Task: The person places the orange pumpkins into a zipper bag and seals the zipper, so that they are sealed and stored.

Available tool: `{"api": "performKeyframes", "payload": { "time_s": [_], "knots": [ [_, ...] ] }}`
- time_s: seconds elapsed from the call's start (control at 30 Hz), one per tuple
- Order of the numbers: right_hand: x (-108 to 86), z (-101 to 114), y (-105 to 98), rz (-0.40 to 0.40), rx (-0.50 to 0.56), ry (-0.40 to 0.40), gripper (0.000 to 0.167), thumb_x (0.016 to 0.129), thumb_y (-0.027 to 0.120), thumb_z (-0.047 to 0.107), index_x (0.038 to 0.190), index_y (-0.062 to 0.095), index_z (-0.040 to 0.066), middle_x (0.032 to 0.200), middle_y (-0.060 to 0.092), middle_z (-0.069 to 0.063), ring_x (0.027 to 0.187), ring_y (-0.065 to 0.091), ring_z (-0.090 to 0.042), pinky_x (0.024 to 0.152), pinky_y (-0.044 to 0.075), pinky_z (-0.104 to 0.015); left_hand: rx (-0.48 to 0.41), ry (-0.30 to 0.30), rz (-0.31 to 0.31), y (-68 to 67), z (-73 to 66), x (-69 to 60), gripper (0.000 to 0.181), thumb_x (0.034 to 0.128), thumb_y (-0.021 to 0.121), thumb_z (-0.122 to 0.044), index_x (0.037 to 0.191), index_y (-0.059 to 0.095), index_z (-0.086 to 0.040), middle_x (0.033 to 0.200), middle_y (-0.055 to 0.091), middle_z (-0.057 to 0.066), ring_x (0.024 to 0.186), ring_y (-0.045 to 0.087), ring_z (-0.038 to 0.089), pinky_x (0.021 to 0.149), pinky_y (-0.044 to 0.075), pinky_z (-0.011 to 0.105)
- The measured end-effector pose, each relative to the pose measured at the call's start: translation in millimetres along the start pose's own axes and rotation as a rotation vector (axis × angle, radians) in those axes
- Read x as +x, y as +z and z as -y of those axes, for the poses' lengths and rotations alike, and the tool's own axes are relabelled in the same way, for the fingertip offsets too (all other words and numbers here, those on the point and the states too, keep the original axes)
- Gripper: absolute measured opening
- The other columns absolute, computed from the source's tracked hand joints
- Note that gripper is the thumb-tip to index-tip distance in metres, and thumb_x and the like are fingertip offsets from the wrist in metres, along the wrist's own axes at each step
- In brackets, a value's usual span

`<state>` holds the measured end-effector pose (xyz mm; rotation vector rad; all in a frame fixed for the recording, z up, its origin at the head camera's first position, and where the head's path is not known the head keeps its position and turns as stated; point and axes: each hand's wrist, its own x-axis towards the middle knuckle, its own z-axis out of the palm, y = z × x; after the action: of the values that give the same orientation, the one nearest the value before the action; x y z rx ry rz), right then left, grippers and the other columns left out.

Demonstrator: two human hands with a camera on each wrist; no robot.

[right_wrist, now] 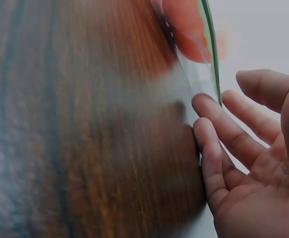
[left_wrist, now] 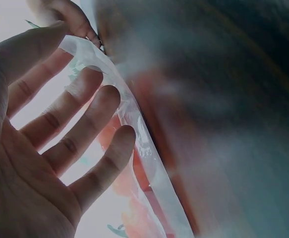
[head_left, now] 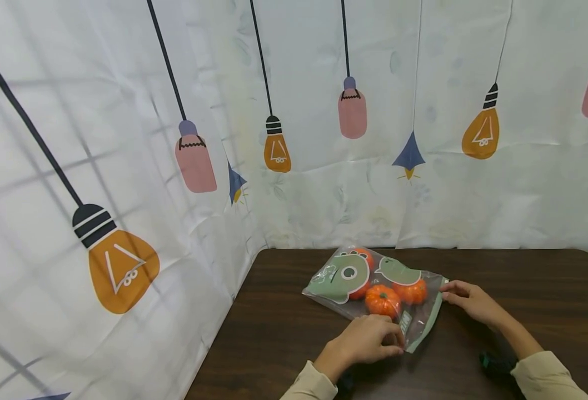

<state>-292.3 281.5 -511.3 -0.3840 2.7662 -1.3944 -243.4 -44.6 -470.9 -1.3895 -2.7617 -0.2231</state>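
Observation:
A clear zip bag [head_left: 324, 297] with green cartoon animal prints lies on the dark wooden table, with several orange pumpkins [head_left: 383, 300] inside. At its near edge is my left hand [head_left: 366, 339], close to the lower right corner. The left wrist view shows that hand's fingers [left_wrist: 92, 116] spread and fairly straight against the plastic, the thumb by the corner. My right hand [head_left: 474, 303] is at the bag's upper right corner. In the right wrist view its fingertips [right_wrist: 203, 101] touch the bag's green-edged end, and the thumb stands apart from them.
The wooden table [head_left: 274, 339] ends at a white curtain [head_left: 314, 211] printed with hanging lamps, behind and on the left. A dark object [head_left: 494, 362] is beside the right forearm, partly covered by the sleeve.

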Motion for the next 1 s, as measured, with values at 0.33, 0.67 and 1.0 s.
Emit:
{"api": "performKeyframes", "payload": {
  "time_s": [0.33, 0.67, 1.0],
  "knots": [
    [-0.5, 3.9, 3.0, 0.072, 0.047, 0.000, 0.045, 0.106, 0.055, 0.031, 0.138, 0.057, -0.001, 0.140, 0.058, -0.027, 0.104, 0.053, 0.014, 0.084, 0.053, -0.023, 0.006, 0.001, 0.021, 3.7, 1.2, -0.3, 0.024, 0.0909, 0.072, -0.053, 0.111, 0.073, -0.041, 0.095, 0.060, -0.021, 0.081, 0.052, -0.011, 0.067, 0.039, 0.009],
    [1.7, 7.8, 4.8, 0.083, 0.041, -0.012, 0.049, 0.106, 0.055, 0.030, 0.143, 0.052, -0.002, 0.144, 0.053, -0.031, 0.108, 0.054, 0.011, 0.084, 0.053, -0.023, -0.048, -0.020, 0.035, 0.0, 2.7, -0.8, 0.026, 0.0927, 0.069, -0.053, 0.115, 0.072, -0.040, 0.099, 0.061, -0.019, 0.083, 0.053, -0.010, 0.068, 0.039, 0.008],
    [-2.7, 8.8, -5.2, 0.080, 0.018, -0.073, 0.043, 0.106, 0.054, 0.023, 0.136, 0.054, -0.008, 0.130, 0.062, -0.030, 0.099, 0.067, -0.015, 0.078, 0.055, -0.026, -0.114, -0.051, -0.054, -15.7, 18.3, -6.2, 0.028, 0.0983, 0.062, -0.052, 0.115, 0.072, -0.032, 0.106, 0.067, -0.018, 0.092, 0.061, -0.009, 0.080, 0.047, 0.010]
  ]
}}
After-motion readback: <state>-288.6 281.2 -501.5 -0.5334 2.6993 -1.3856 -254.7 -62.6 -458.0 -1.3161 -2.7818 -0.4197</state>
